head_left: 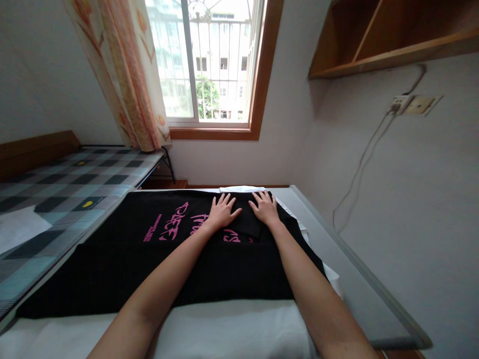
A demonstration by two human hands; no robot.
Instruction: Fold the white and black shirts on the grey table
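Note:
A black garment with pink printed lettering lies spread out flat across a white cloth. My left hand rests on the garment's far part, fingers spread, palm down over some of the print. Just to its right, my right hand also lies flat near the garment's far right edge, with its fingers apart. A folded-over black section shows between and below the two hands. Both forearms reach forward across the fabric and hide parts of it.
The cloth covers a table with a grey edge along the right wall. At left stands a bed with a checked cover and a paper sheet. A curtain hangs by the window. Cables dangle from a wall socket.

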